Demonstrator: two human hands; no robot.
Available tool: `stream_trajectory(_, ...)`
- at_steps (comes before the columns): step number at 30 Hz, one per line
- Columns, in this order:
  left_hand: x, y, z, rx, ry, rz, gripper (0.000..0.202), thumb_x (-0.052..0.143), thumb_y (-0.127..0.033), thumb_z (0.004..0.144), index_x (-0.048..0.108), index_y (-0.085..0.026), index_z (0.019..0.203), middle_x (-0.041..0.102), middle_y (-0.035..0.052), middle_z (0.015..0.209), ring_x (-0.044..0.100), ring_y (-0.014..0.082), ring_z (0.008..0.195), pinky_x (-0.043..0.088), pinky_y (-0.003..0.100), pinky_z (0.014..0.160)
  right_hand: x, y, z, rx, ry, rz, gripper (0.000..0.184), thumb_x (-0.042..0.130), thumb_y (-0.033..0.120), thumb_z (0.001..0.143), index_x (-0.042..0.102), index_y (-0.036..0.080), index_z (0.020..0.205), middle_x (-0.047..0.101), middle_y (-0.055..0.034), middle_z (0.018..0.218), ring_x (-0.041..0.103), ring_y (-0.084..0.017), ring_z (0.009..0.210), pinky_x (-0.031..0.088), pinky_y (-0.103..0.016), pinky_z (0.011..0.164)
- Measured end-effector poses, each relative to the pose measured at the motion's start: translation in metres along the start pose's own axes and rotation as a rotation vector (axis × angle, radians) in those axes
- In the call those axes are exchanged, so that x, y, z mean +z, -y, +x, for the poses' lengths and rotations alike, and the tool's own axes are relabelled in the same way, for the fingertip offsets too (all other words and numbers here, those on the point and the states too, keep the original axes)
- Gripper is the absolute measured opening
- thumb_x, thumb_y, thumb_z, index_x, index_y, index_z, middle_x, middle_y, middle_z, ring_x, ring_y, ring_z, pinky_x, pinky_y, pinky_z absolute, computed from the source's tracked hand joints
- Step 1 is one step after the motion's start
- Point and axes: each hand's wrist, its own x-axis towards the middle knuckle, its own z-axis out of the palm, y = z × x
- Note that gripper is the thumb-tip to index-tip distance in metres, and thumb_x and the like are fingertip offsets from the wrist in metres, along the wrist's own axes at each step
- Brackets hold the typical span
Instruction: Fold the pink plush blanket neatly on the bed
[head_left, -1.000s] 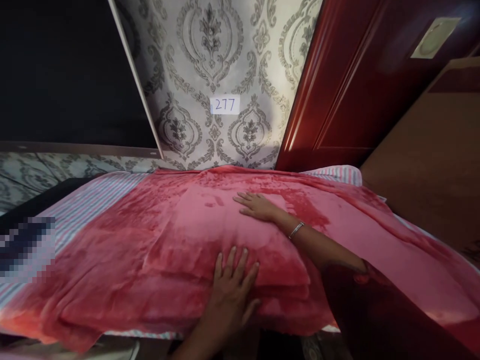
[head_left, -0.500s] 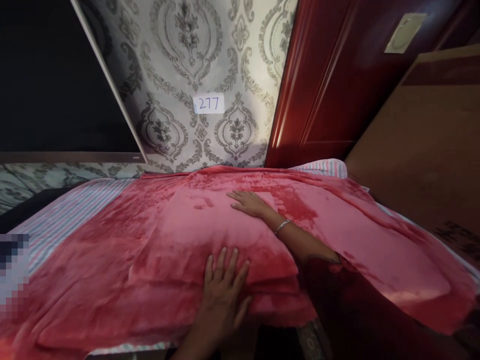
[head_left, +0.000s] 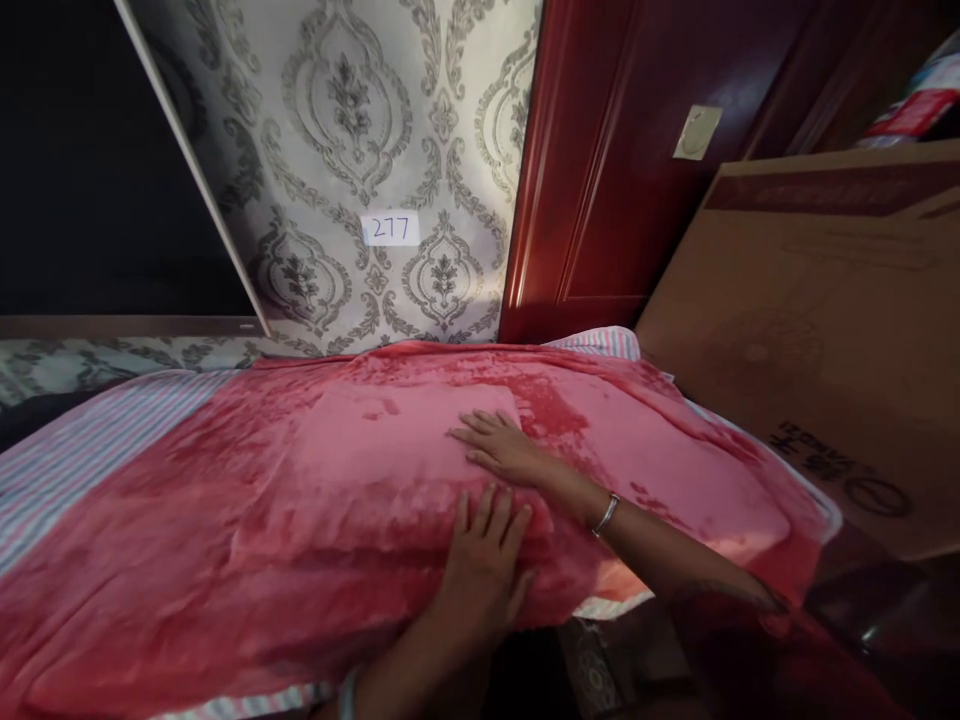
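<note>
A plush pinkish-red blanket (head_left: 180,510) is spread out in front of me, with a folded rectangular part (head_left: 360,450) lying on top near its middle. My left hand (head_left: 484,560) rests with fingers spread on the near right edge of the folded part. Farther back, my right hand (head_left: 499,445) lies flat on its right side, fingers apart, with a silver bracelet on the wrist. Neither hand grips the cloth. Smoothed lighter patches and darker rubbed patches show in the pile.
Under the blanket a striped sheet (head_left: 112,430) shows at left. Behind stand a patterned wall with a paper marked 277 (head_left: 390,228), a dark screen (head_left: 97,180) at left and a red door (head_left: 600,150). A large cardboard box (head_left: 825,340) borders the right side.
My view has turned to the right, showing more of the box. Both hands have shifted across the folded part, the right one nearer to me; they now lie closer together.
</note>
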Motion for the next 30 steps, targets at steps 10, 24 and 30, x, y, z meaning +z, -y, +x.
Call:
stream_trajectory(10,0.027,-0.013,-0.014,0.020,0.014,0.042,0.080,0.066,-0.042,0.086,0.038,-0.026,0.159,0.026,0.0106,0.171,0.003,0.0420,0.159,0.004,0.066,0.123,0.002,-0.082,0.046,0.282,-0.011,0.113,0.063,0.030,0.055,0.106,0.030,0.030,0.164,0.023,-0.0037,0.171,0.016,-0.031,0.158,0.015,-0.060,0.126)
stream_trajectory(24,0.021,-0.020,-0.013,-0.015,0.072,-0.039,0.082,0.065,-0.049,0.090,0.033,-0.026,0.161,0.022,0.0125,0.172,0.007,0.0431,0.158,0.013,0.068,0.123,0.020,-0.105,0.054,0.361,-0.066,0.129,0.064,0.023,0.055,0.106,0.034,0.026,0.162,0.031,-0.0073,0.168,0.023,-0.028,0.157,0.018,-0.057,0.127)
stream_trajectory(30,-0.024,0.005,-0.017,-0.043,0.003,-0.015,0.063,0.055,-0.043,0.097,0.044,-0.022,0.155,0.045,0.0122,0.161,0.032,0.0357,0.152,0.014,0.065,0.124,-0.013,-0.076,0.049,0.401,-0.058,0.037,0.067,0.030,0.061,0.104,0.036,0.028,0.162,0.022,-0.0075,0.171,0.015,-0.039,0.157,0.013,-0.069,0.124)
